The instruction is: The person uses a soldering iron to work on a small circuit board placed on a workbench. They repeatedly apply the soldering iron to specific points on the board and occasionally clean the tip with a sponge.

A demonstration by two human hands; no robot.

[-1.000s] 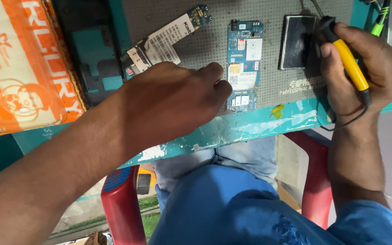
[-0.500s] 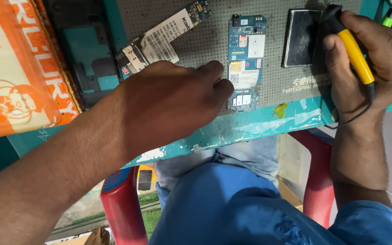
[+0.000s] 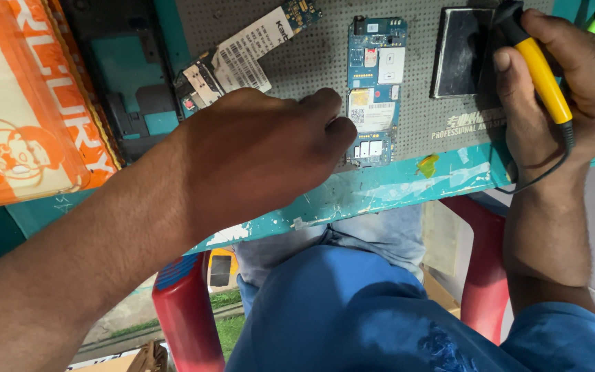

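Observation:
A blue phone circuit board (image 3: pixel 376 89) lies upright on the grey perforated work mat (image 3: pixel 311 58). My left hand (image 3: pixel 256 155) rests on the mat beside it, fingers curled, with the fingertips touching the board's left edge. My right hand (image 3: pixel 559 89) is closed around a soldering iron with a yellow handle (image 3: pixel 544 76), its black tip end pointing up by a dark rectangular block (image 3: pixel 464 52). The iron's black cable (image 3: pixel 552 165) loops below my wrist.
A second board with white labels (image 3: pixel 246 52) lies at an angle up left. A black and teal phone frame (image 3: pixel 129 76) and an orange and white plastic bag (image 3: pixel 25 103) sit further left. The teal table edge (image 3: pixel 394 189) runs over my lap and a red plastic stool (image 3: pixel 184 310).
The view has shifted slightly, so the table sits lower and to the right in frame. Both hands keep their hold and place.

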